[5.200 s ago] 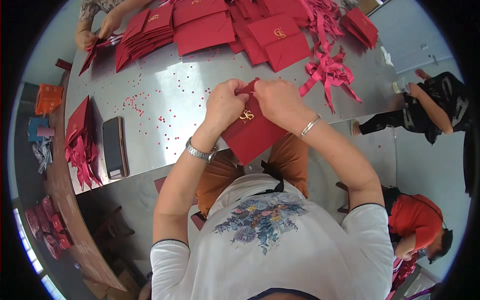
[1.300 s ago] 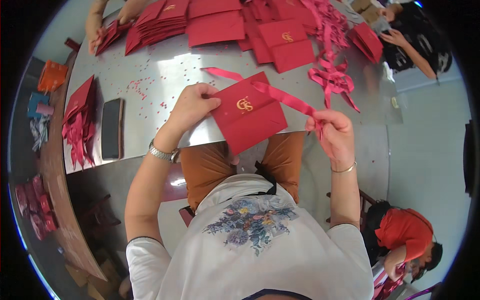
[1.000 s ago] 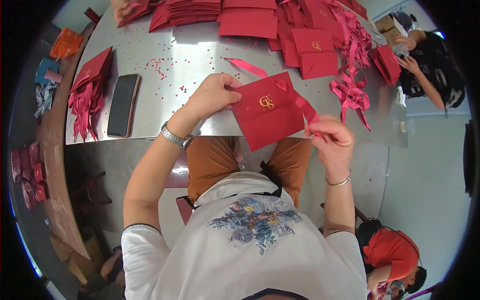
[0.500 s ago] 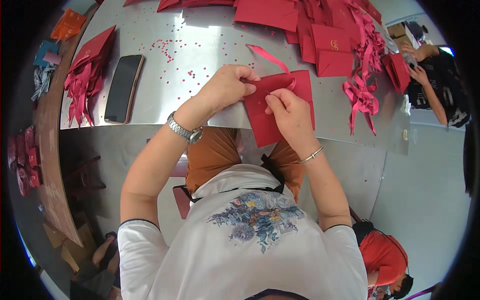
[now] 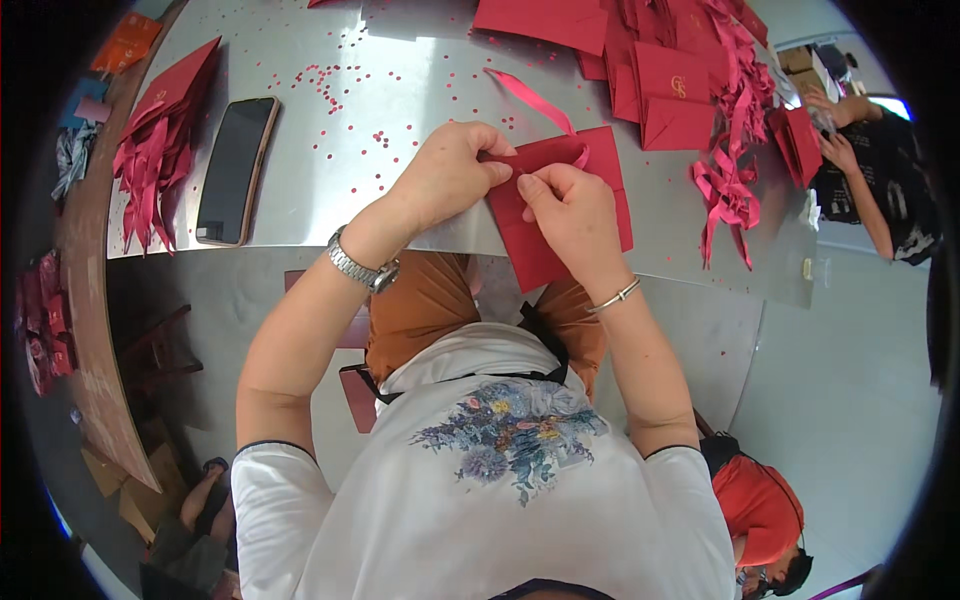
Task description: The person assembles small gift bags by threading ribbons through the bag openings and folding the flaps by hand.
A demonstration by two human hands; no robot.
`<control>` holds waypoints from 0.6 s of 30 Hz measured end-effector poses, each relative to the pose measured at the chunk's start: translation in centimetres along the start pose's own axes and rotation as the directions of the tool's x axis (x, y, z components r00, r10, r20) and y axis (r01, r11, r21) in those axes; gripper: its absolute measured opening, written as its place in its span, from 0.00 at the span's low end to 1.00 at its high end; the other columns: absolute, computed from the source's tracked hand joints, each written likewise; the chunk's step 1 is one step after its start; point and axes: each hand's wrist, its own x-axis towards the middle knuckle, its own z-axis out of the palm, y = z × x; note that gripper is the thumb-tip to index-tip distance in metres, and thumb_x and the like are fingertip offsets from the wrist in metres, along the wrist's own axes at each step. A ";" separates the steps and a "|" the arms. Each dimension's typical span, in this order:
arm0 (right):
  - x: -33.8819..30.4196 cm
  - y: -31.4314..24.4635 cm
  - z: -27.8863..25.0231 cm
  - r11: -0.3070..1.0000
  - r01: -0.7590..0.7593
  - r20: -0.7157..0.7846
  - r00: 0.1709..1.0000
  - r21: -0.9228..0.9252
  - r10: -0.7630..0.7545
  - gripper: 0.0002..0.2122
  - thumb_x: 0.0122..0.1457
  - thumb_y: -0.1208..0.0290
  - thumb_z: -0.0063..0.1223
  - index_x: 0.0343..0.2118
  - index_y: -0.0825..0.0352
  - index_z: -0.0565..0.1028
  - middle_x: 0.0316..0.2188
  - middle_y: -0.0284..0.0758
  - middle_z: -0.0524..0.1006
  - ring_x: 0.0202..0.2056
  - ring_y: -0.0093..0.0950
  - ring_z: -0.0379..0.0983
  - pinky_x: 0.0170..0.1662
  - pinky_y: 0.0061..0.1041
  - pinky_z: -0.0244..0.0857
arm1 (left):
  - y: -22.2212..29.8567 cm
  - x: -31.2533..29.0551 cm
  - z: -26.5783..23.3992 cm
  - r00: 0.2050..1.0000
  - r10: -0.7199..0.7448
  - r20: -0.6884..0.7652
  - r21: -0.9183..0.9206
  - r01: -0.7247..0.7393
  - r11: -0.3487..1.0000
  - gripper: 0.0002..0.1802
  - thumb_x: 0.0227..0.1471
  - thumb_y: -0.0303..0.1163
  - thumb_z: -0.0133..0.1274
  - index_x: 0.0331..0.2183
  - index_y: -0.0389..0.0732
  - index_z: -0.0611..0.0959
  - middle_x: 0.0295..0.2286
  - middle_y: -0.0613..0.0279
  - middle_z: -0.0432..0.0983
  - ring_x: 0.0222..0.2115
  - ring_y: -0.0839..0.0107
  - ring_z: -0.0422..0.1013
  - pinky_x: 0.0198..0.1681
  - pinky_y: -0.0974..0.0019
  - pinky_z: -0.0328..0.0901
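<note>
A flat red paper bag (image 5: 530,252) is in front of me, its lower part reaching past the table's near edge. My left hand (image 5: 445,178) pinches the bag's upper left edge between thumb and fingers. From the bag's upper edge a pink-red ribbon (image 5: 532,100) trails onto the table, and its other part runs inside under my right hand (image 5: 578,215). That hand is closed in a pinch on the ribbon, close to my left fingertips; the ribbon's end is hidden by the fingers.
Red bags with ribbons (image 5: 170,125) and a phone (image 5: 238,172) lie at left on the metal table (image 5: 420,75). More red bags (image 5: 675,95) and a tangle of ribbons (image 5: 728,190) are at right. Small red paper dots are scattered about. A co-worker's hands (image 5: 838,140) are at far right.
My right fingertips have moved a little left along the bag, nearer my left fingertips. My left hand keeps its pinch on the bag. The whole view has shifted slightly.
</note>
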 end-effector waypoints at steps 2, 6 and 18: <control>0.5 -0.2 -0.3 0.991 -0.102 0.084 0.992 0.086 0.095 0.11 0.56 0.64 0.54 0.27 0.67 0.80 0.17 0.36 0.78 0.22 0.29 0.76 0.29 0.29 0.67 | -0.4 0.0 0.2 0.999 0.043 -0.023 0.029 -0.042 0.999 0.12 0.47 0.28 0.56 0.36 0.33 0.81 0.33 0.49 0.78 0.36 0.59 0.74 0.41 0.63 0.68; 1.9 0.6 -0.8 0.968 -0.187 0.202 0.968 0.169 0.152 0.11 0.55 0.65 0.55 0.25 0.69 0.80 0.16 0.35 0.78 0.21 0.24 0.75 0.29 0.26 0.66 | -1.1 0.0 0.5 0.985 0.156 -0.079 0.074 -0.150 0.986 0.12 0.46 0.27 0.56 0.35 0.33 0.81 0.35 0.48 0.77 0.37 0.55 0.73 0.42 0.61 0.67; 3.0 -0.7 -1.6 0.965 0.110 0.192 0.979 -0.238 -0.064 0.10 0.53 0.64 0.53 0.25 0.66 0.79 0.23 0.43 0.78 0.30 0.44 0.75 0.34 0.41 0.68 | -0.9 -0.3 0.6 0.980 0.175 -0.093 0.041 -0.172 0.984 0.09 0.48 0.22 0.54 0.35 0.33 0.80 0.31 0.59 0.76 0.31 0.71 0.72 0.37 0.68 0.67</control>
